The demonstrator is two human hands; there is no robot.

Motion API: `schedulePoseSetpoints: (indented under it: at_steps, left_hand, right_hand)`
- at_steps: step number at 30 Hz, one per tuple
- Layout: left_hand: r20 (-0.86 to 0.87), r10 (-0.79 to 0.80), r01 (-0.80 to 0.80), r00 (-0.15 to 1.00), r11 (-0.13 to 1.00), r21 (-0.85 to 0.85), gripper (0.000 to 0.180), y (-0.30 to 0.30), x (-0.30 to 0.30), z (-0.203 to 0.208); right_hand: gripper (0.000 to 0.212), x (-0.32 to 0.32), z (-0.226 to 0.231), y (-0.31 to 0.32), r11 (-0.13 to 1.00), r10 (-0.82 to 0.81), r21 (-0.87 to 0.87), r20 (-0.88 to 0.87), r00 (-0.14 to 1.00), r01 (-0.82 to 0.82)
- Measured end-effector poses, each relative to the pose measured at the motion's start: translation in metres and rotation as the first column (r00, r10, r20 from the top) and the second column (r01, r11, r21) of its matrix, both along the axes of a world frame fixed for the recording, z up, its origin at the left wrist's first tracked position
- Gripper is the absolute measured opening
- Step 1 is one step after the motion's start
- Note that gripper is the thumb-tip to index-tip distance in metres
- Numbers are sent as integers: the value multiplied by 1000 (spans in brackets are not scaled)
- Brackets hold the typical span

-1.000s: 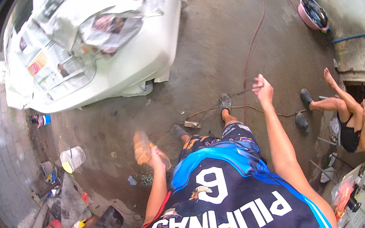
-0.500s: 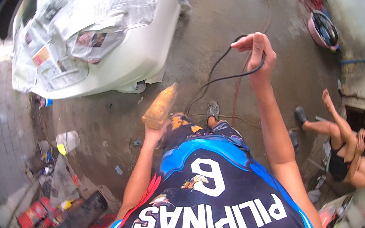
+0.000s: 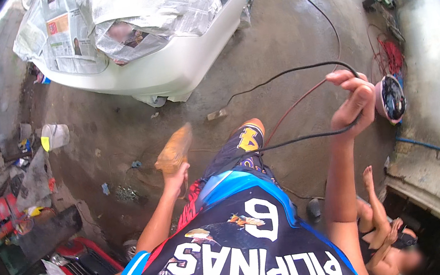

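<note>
My left hand (image 3: 179,177) grips the lower end of a wedge-shaped, yellow-brown object (image 3: 176,148), partly blurred; its kind cannot be made out. It is held out in front of my left hip, tilted with its narrow end away from me. Raised on the right, my right hand (image 3: 354,99) has a loop of black cord (image 3: 299,139) passing round it, between thumb and bent fingers. One run of the cord comes back toward my waist, the other goes out over the floor. Beyond both hands stands a white car body (image 3: 165,69), its upper part covered with newspaper sheets (image 3: 157,11).
A white bucket (image 3: 58,135) stands at left, near red car parts (image 3: 89,265). A reddish hose (image 3: 296,101) crosses the wet concrete floor. At right are a pink basin (image 3: 381,101), a blue pipe (image 3: 424,144) along the wall and a seated person (image 3: 386,238).
My right hand has moved right and nearer with the cord loop. My left hand has shifted left with the wedge-shaped object. The view has turned, and I have stepped forward.
</note>
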State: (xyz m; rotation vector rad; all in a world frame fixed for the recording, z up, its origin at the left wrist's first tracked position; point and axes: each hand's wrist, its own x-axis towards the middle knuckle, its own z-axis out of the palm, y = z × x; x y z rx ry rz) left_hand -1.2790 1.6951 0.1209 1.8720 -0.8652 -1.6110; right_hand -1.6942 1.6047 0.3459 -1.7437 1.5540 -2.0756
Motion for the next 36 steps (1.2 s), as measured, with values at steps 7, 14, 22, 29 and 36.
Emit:
schedulePoseSetpoints:
  at_steps: [7, 14, 22, 29, 36]
  left_hand:
    - [217, -376, 420, 901, 882, -213, 14, -62, -73, -19]
    - [390, -368, 534, 844, 640, -552, 37, -137, -153, -33]
    - [243, -142, 254, 959, 808, -531, 43, -155, -226, -46]
    - [-344, 512, -493, 787, 857, 149, 24, -87, -280, -36]
    - [-42, 997, -963, 67, 54, -262, 18, -145, -391, -77]
  right_hand:
    - [43, -69, 3, -44, 1000, -21, 4, -87, 996, 21]
    - [37, -174, -4, -143, 968, -198, 24, -538, 819, 250]
    - [35, -285, -96, -225, 884, -73, 333, -593, 802, 327]
    - [39, -379, -226, -285, 590, 437, 731, -646, 625, 342]
    - [35, -483, -294, -412, 170, 773, 962, -264, 577, 213]
